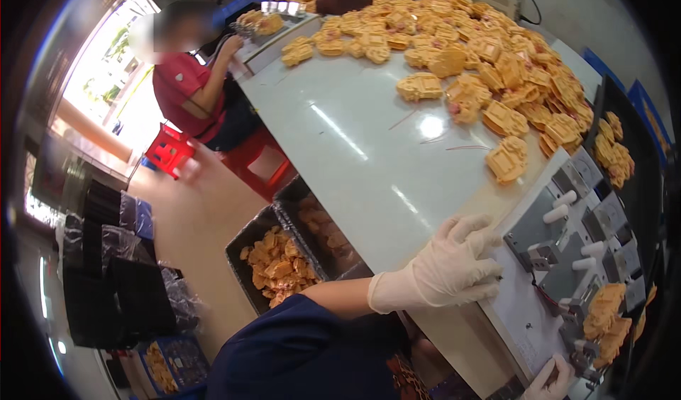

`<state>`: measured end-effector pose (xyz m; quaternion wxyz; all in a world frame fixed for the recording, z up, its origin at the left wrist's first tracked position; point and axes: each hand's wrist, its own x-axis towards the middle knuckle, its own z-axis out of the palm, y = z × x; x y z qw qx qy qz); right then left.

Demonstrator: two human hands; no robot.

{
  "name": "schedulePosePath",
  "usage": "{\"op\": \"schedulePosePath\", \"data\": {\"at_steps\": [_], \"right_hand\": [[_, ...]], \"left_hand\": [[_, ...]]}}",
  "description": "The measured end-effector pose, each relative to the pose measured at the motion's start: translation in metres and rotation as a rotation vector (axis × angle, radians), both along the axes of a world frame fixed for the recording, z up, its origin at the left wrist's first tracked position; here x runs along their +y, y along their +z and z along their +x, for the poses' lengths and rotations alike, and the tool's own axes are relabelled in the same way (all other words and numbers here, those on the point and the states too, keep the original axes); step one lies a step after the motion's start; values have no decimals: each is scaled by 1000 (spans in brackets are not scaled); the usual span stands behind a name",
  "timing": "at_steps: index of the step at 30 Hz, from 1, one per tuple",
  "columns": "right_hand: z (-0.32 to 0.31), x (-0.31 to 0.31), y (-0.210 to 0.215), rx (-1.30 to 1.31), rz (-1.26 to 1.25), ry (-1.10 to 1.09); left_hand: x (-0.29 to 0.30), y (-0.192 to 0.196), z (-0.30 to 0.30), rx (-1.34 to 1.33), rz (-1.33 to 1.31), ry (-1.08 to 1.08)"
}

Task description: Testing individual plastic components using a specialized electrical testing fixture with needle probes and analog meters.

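Observation:
My left hand (447, 265), in a white glove, rests on the left edge of a white board with its fingers bent and apart. A small dark speck shows at its fingertips; I cannot tell what it is. On the board (523, 313) is a metal test fixture (567, 247) with grey plates, white knobs and clamps. At the lower right, my gloved right hand (551, 380) is partly cut off by the picture's edge. Its fingertips come together beside the fixture's near end, and what they hold is hidden. Yellow moulded parts (604, 311) sit at the fixture's right side.
A big heap of yellow moulded parts (504, 73) covers the far side of the white table (340, 166). Dark bins (245, 276) with more parts stand left of the table. Across it, a person in a red shirt (186, 91) sits near a red stool (169, 151).

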<state>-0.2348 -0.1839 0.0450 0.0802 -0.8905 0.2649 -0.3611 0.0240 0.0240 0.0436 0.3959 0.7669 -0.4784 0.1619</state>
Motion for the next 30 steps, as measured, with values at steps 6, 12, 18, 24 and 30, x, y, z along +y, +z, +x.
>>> {"op": "schedulePosePath", "data": {"at_steps": [6,12,18,24,30], "right_hand": [[9,1,4,37,-139,6],[11,-3,6,62,-112,10],[10,-2,4,48,-125,7],[5,-4,2,43,-142,23],[5,-3,8,70,-107,34]], "left_hand": [[47,24,57,122,-329,323],[23,-2,45,-54,84,55],[2,-16,1,-12,60,-104],[4,-14,-6,-11,139,-177],[-3,-8,-13,-56,181,-181]]}}
